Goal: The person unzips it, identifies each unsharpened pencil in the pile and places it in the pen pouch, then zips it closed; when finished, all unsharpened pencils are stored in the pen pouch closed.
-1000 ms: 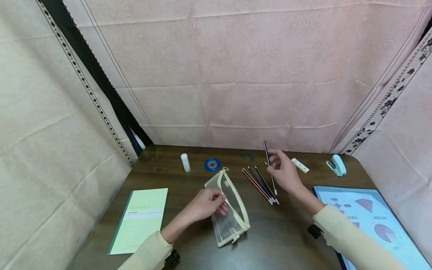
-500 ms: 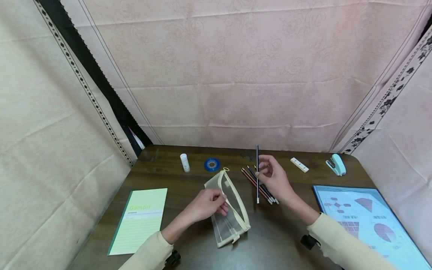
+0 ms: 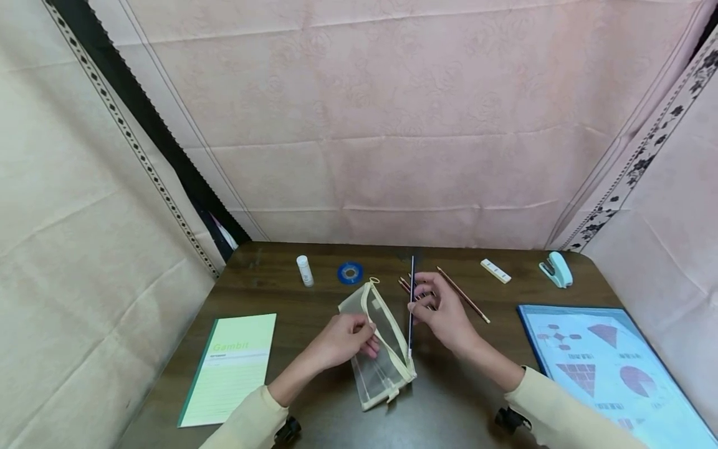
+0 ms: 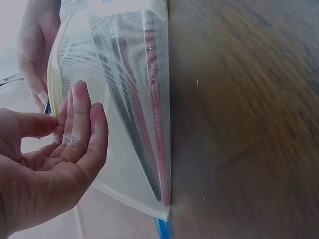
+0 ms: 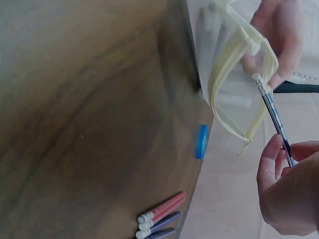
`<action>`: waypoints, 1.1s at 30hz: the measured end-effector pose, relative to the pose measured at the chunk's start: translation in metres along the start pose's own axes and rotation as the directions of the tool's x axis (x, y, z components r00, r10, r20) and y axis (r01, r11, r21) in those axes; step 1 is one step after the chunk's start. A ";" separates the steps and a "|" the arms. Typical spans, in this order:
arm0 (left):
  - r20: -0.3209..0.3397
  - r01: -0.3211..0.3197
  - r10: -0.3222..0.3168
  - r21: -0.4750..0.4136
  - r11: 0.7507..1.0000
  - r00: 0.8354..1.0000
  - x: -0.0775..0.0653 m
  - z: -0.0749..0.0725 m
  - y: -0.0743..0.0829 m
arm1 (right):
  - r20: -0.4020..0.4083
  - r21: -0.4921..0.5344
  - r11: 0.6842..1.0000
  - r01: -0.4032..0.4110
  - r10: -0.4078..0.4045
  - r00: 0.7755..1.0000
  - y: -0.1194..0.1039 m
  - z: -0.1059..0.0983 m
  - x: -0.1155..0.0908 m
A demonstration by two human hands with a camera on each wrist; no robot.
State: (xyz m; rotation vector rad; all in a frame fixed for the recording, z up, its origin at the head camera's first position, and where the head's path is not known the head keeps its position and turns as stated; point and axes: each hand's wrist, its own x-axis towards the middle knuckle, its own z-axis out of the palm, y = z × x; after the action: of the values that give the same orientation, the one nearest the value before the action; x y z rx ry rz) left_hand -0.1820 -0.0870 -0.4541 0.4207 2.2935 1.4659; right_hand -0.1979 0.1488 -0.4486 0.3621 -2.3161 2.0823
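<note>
My left hand (image 3: 348,338) pinches the pale yellow zip edge of a see-through mesh pencil case (image 3: 367,383), whose mouth gapes. Through the mesh, in the left wrist view, several pencils show, among them a red pencil (image 4: 153,74) and dark ones. Between thumb and fingers my right hand (image 3: 445,315) holds a dark blue pencil (image 5: 275,117), its eraser end toward the case and right at the zip opening. Behind that hand lie red pencils (image 5: 167,205) and dark pencils (image 5: 164,225), partly hidden in the head view. A single brown pencil (image 3: 462,294) rests to its right.
Along the back stand a glue stick (image 3: 305,272) and a blue tape roll (image 3: 341,274), with a small white block (image 3: 496,271) and a mint stapler (image 3: 558,271) further right. A green notebook (image 3: 230,374) lies left, a blue-edged chart sheet (image 3: 594,368) right.
My right hand has carried the dark blue pencil left and nearer, from above the loose pencils to the case mouth. The brown pencil has come into view. The left hand has stayed put.
</note>
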 end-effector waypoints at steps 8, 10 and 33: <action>0.001 0.007 -0.007 -0.009 1.000 1.000 0.000 0.000 0.001 | 0.037 -0.010 0.998 -0.060 0.060 0.998 0.005 0.010 -0.009; 0.003 0.008 -0.008 -0.011 1.000 1.000 0.000 0.000 0.001 | 0.045 -0.007 0.998 -0.063 0.064 0.997 0.005 0.013 -0.011; -0.014 0.000 0.000 -0.026 1.000 1.000 0.001 0.004 0.005 | 0.040 -0.146 0.984 -0.100 0.107 0.993 0.016 0.035 -0.017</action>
State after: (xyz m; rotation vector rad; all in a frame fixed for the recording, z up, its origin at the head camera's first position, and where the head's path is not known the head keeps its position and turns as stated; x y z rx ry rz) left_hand -0.1809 -0.0808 -0.4512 0.4048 2.2828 1.5015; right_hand -0.1791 0.1183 -0.4712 0.2972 -2.5470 1.9535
